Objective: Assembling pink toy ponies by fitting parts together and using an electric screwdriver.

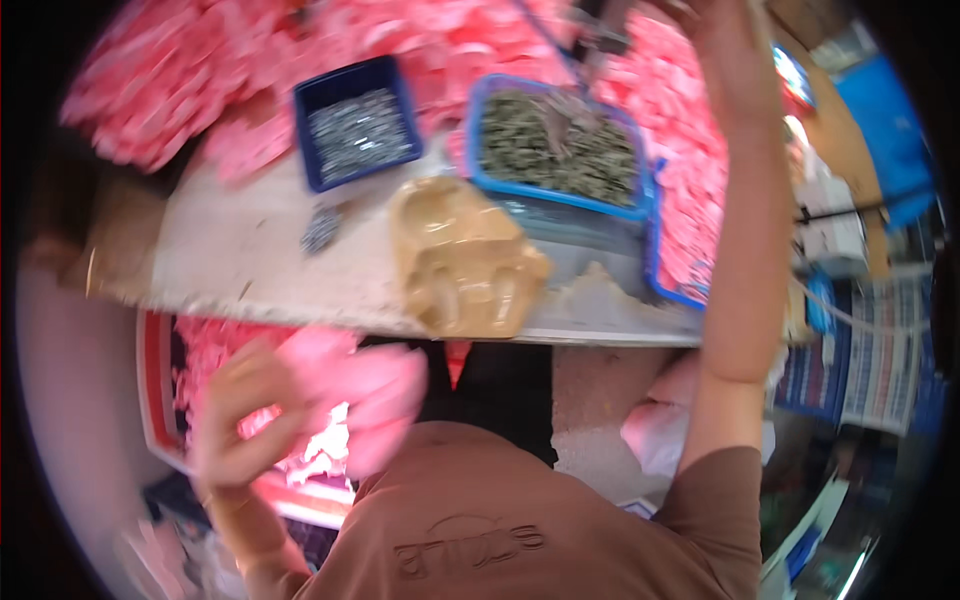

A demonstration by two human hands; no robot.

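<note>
My left hand (245, 420), smeared by motion, is over a red-rimmed bin (155, 395) of pink pieces below the table edge. Its fingers are curled. A blurred, flat pink piece (375, 400) lies against them, and I cannot tell whether it is gripped or loose. My right arm stretches far up the right side; the right hand (715, 30) is cut by the upper edge, its fingers mostly hidden. On the table's near edge, between my arms, rests a glossy tan moulded block (465, 265) with rounded hollows.
Behind the block stand a dark blue tray (300, 130) of small silvery parts and a light blue tray (560, 195) of grey-green parts. A small silvery heap (320, 228) lies on the table (250, 265). Large heaps of pink pieces (180, 70) cover the far side.
</note>
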